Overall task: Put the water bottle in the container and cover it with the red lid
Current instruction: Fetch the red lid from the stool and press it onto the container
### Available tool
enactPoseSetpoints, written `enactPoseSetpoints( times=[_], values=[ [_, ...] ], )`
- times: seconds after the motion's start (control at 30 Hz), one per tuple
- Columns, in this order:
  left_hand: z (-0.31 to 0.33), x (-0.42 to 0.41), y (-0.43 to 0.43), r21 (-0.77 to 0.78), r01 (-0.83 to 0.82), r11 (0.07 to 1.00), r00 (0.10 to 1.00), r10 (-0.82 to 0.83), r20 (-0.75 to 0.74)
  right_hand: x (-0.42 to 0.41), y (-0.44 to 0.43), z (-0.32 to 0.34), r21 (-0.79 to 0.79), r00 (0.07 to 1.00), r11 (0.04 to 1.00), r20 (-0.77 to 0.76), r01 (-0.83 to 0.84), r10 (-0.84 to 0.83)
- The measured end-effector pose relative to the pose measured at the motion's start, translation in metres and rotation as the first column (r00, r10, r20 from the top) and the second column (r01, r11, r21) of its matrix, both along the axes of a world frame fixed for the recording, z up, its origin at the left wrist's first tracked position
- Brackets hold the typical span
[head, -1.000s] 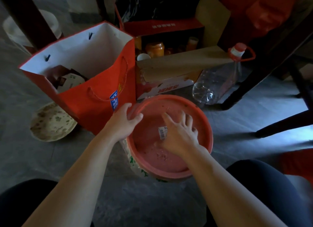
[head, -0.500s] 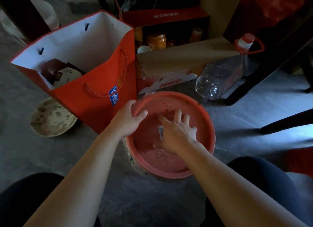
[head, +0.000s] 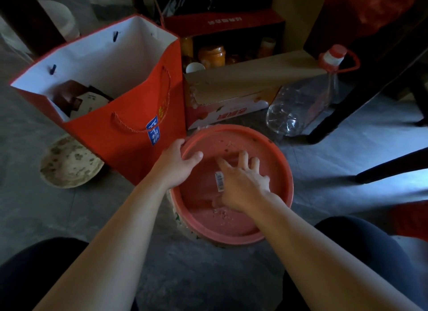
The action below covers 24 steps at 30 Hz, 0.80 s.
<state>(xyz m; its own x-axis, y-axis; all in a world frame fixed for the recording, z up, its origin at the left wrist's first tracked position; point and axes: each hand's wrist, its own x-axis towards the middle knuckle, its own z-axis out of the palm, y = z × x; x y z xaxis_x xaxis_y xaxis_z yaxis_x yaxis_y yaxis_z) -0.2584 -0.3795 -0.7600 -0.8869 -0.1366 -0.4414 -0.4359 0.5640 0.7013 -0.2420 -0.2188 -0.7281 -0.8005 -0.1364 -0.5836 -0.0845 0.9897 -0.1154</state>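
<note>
1. The red lid (head: 234, 220) lies across the mouth of the container (head: 183, 220), of which only a pale sliver of wall shows under the lid's near-left rim.
2. The left hand (head: 174, 165) clasps the lid's far-left rim: its thumb hooks over onto the top face while its fingers curl down outside the edge.
3. The right hand (head: 243, 185) rests flat on the lid's middle, fingers spread and pointing away from the person, gripping nothing; a small barcode sticker (head: 220, 181) sits just beside its thumb side.
4. The water bottle cannot be seen; I judge it is inside, under the lid. A clear empty jug (head: 298, 106) with a red cap lies tilted well beyond the lid, to the far right.
5. The lid looks slightly tilted, its far-left edge riding higher. The coming move likely turns on this: the left hand is already on the raised rim, so pressing down there should seat it.
</note>
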Motion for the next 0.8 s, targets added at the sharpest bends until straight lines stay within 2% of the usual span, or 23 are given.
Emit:
enactPoseSetpoints(
  times=[0.8],
  values=[
    [-0.01,-0.0069,0.0009,0.004,-0.061,0.998,0.998,0.061,0.013,-0.0014,0.0022,-0.0019,0.026,1.0,1.0,0.023,-0.013,0.012]
  ],
)
